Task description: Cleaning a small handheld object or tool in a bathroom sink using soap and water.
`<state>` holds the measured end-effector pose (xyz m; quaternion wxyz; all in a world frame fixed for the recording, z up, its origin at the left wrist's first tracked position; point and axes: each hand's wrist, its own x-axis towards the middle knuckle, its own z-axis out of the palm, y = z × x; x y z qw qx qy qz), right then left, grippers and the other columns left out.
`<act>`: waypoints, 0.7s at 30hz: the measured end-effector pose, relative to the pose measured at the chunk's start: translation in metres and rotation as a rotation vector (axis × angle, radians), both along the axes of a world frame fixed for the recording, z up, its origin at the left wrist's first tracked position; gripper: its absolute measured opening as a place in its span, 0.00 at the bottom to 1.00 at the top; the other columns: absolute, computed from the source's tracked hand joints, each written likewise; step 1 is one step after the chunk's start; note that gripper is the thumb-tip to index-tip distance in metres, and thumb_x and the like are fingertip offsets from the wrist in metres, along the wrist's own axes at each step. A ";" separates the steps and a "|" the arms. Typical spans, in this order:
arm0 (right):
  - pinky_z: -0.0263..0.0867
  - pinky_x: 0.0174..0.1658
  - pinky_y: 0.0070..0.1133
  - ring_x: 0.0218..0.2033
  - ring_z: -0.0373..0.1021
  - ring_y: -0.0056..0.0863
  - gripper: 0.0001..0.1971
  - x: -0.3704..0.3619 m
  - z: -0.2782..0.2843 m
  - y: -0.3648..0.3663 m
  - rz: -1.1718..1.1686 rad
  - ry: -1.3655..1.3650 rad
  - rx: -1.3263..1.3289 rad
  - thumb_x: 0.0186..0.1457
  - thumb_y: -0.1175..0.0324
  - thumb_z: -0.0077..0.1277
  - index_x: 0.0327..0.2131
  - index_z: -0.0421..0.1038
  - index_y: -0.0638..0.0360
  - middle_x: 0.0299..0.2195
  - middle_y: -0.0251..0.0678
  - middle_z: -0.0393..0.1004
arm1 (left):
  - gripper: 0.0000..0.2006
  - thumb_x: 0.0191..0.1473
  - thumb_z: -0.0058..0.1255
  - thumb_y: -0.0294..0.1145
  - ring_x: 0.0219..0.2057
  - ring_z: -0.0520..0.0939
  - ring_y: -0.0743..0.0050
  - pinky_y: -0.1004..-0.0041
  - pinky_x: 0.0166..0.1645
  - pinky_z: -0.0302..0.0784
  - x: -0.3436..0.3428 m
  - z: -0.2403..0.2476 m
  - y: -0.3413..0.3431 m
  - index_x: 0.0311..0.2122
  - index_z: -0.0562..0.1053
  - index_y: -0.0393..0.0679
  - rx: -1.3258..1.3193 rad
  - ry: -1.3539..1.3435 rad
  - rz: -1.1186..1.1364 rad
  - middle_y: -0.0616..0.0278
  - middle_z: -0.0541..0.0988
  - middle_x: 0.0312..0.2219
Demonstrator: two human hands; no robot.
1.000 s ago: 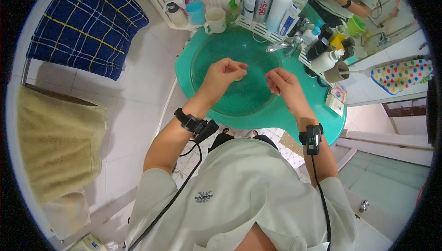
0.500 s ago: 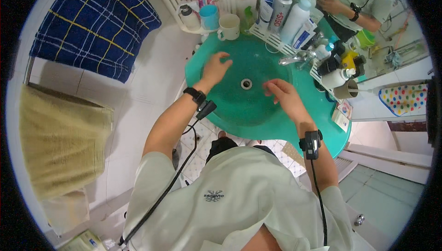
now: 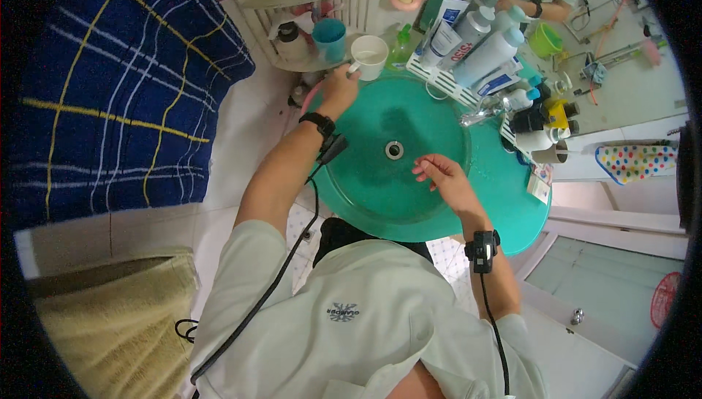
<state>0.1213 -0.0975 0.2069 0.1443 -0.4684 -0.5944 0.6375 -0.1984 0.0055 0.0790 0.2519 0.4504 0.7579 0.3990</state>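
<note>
The two hands are well apart. The left hand is up at the white mug, with its fingers at the handle. I cannot tell if they are tight around it or only touching it. The right hand hangs over the green basin. It looks empty, with its fingers softly bent and a little apart.

The mug stands upright at the far left side of the basin. From here I cannot tell if it sits on the counter edge or on the corner shelf. Just left of it is a blue cup, and a pump bottle with a dark top is past that. A green bottle stands just to the mug's right.

If the fingers have only a bit of the handle, the mug could tip or slip and bang down into the basin. If it swings sideways, it could bump the blue cup or knock over the green bottle. The black cable runs down from the left wrist, so a long reach might pull on it.

Farther right are the shiny faucet and a white rack with bottles crowded on it. A blue checked towel hangs at the far left.
</note>
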 end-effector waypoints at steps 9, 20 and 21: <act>0.64 0.35 0.17 0.35 0.70 0.17 0.15 -0.039 0.011 0.044 0.023 -0.059 0.043 0.63 0.57 0.48 0.43 0.73 0.59 0.36 0.28 0.77 | 0.14 0.58 0.51 0.38 0.19 0.80 0.73 0.70 0.25 0.75 -0.029 0.025 -0.044 0.45 0.75 0.40 0.052 -0.097 -0.046 0.60 0.80 0.22; 0.69 0.40 0.36 0.37 0.75 0.46 0.21 -0.112 0.034 0.136 0.073 -0.387 1.059 0.60 0.67 0.47 0.56 0.65 0.57 0.41 0.50 0.76 | 0.19 0.61 0.50 0.34 0.28 0.78 0.74 0.75 0.33 0.74 0.042 0.049 -0.097 0.53 0.67 0.35 0.091 -0.473 -0.394 0.64 0.78 0.29; 0.69 0.40 0.36 0.37 0.75 0.46 0.21 -0.117 0.035 0.144 0.074 -0.392 1.058 0.60 0.67 0.47 0.56 0.65 0.57 0.41 0.50 0.76 | 0.19 0.61 0.50 0.34 0.28 0.78 0.74 0.75 0.33 0.74 0.051 0.058 -0.087 0.53 0.67 0.35 0.091 -0.478 -0.395 0.64 0.78 0.29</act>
